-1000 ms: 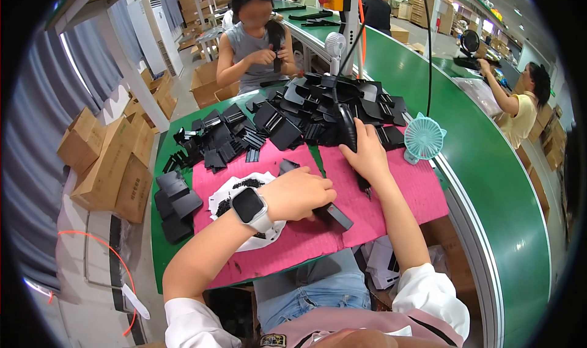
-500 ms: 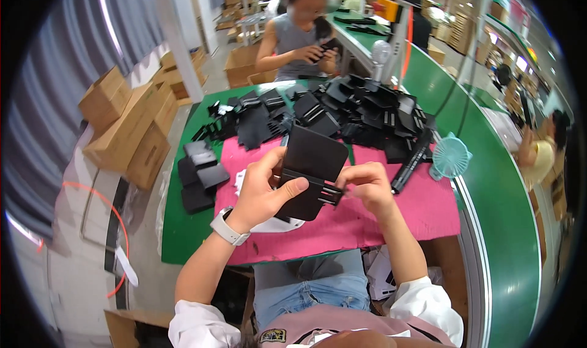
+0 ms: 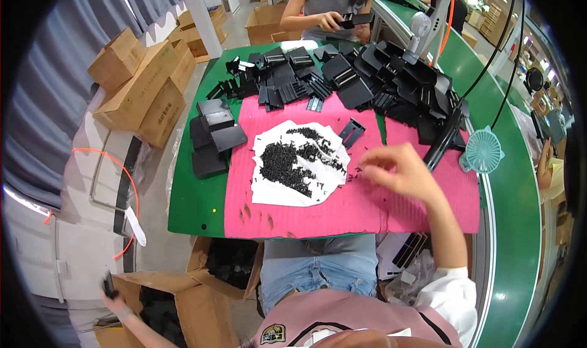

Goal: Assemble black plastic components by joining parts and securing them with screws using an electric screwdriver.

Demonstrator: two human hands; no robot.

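My left hand [image 3: 115, 301] is stretched far out to the lower left, closed on a black bracket [image 3: 109, 284] seen nearly edge-on. It is beside an open cardboard box [image 3: 199, 308] with dark pieces inside. Above the right part of the pink mat [image 3: 318, 221] hovers my right hand [image 3: 400, 172], fingers loosely bent and apart, with nothing visible in them. Small loose black screws [image 3: 354, 174] lie by its fingertips. A heap of the same small screws [image 3: 282, 164] covers much of a white sheet [image 3: 269, 195]. A small black slotted piece [image 3: 352, 131] rests at the sheet's upper right edge.
Black brackets and plates [image 3: 348, 82] are heaped along the table's far side. A stack of black plates [image 3: 214, 137] is at the left. A black electric screwdriver [image 3: 444, 141] and a turquoise fan [image 3: 483, 151] stand right. Across the table, a person [image 3: 327, 18] holds a black part.
My left hand has carried the black bracket from above the mat to the lower left. My right hand has let go of it and stays over the mat. The view has shifted downward.
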